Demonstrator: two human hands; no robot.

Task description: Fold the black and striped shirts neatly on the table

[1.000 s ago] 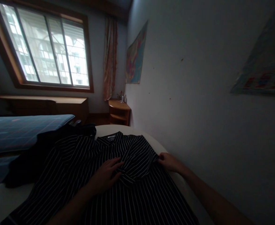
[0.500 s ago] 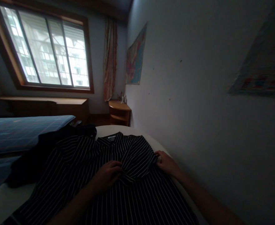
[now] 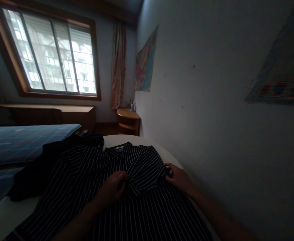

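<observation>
Left of the striped shirt [image 3: 147, 214], past its far shoulder, lies a blue plaid mattress [image 3: 21, 142], with a black garment [image 3: 33, 174] bunched between the two, touching the shirt. Beyond them, farther off from the shirt, stand a wooden desk [image 3: 79, 108] and, above it, a wood-framed window [image 3: 61, 60]. The shirt itself is spread on a white round-edged table [image 3: 165, 152], collar [image 3: 119, 149] at its far end. On the shirt's front, the left hand [image 3: 114, 187] rests beside the sleeve [image 3: 147, 170], its fingers curled against the cloth; whether they grip it is too dark to tell. Well behind the collar, a patterned curtain [image 3: 118, 67] hangs near a corner shelf [image 3: 128, 117]. A map [image 3: 146, 62] is on the wall to the shirt's right. At the shirt's right edge, the right hand [image 3: 178, 179] has its thumb and forefinger pinched on the sleeve's cuff. Farthest right of the shirt, higher up, hangs a dim poster [image 3: 282, 73].
</observation>
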